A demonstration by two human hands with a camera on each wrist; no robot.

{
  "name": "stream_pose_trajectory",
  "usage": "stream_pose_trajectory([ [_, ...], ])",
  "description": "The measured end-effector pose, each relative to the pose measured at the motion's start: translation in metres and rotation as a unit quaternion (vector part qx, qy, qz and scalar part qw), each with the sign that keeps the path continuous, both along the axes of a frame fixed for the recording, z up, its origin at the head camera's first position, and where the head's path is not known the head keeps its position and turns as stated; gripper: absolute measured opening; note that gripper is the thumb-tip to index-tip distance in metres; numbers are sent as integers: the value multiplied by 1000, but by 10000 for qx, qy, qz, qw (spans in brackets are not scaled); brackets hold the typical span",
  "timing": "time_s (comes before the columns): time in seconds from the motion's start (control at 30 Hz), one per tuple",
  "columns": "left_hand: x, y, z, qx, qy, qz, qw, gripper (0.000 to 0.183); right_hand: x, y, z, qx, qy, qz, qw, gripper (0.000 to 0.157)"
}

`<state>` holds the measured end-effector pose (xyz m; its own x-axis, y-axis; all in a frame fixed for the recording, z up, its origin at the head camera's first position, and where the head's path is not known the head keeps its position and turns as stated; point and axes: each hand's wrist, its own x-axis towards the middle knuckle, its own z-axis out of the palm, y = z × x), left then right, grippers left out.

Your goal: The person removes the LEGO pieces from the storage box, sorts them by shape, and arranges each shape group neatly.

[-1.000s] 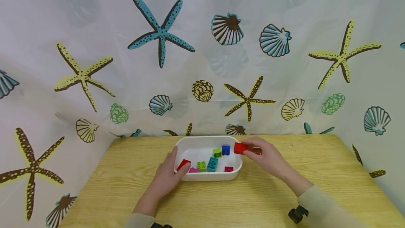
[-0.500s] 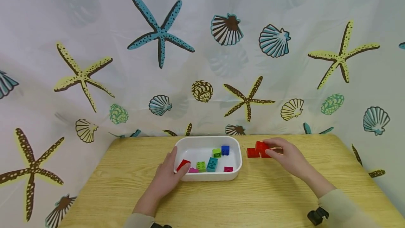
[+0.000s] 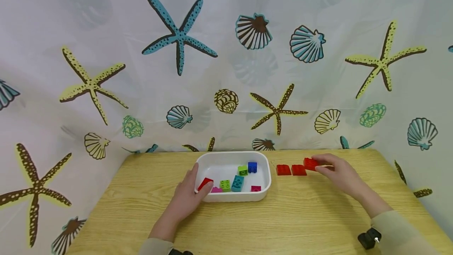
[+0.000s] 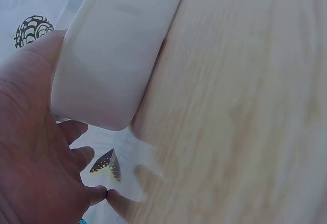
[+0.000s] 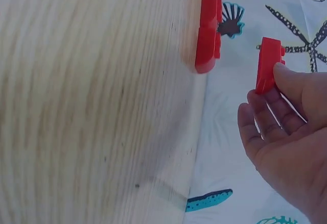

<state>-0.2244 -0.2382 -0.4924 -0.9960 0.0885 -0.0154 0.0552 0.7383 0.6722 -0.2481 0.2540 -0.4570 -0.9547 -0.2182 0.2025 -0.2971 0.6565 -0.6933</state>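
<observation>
In the head view, my left hand [image 3: 185, 194] holds the left end of a white tray [image 3: 235, 197], thumb over the rim and fingers along the outside. My right hand [image 3: 337, 174] pinches a red toy brick [image 3: 310, 163] between thumb and fingers, raised above the table, as the right wrist view also shows. Just left of it, two red bricks lie side by side on the table, the nearer one [image 3: 299, 170] and one by the tray [image 3: 283, 169]. Inside the tray, a red brick [image 3: 205, 184] sits partly behind my left thumb.
Other bricks lie in the tray: a teal one [image 3: 237, 183], a blue one [image 3: 252, 167], a dark pink one [image 3: 256, 188], a pink one [image 3: 216, 189] and two lime green ones. Behind the wooden table [image 3: 247, 227] hangs a curtain [image 3: 226, 62] with starfish and shells.
My right hand has carried the red brick to the right, from over the tray's right edge to beyond the two red bricks on the table. My left hand and the tray stay put.
</observation>
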Motion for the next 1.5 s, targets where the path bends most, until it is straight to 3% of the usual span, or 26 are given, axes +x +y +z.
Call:
stream_pose_trajectory([
  [0.7, -1, -2, -7, 65, -80, 11, 9999, 100, -16, 40, -17, 426, -492, 83, 9978, 38],
  [1.03, 0, -4, -4, 121, -27, -6, 9999, 101, -30, 41, -20, 628, -630, 61, 9960, 36],
  [1.5, -1, -2, -3, 73, -48, -47, 10000, 100, -34, 35, -28, 639, -942, 118, 9934, 35],
])
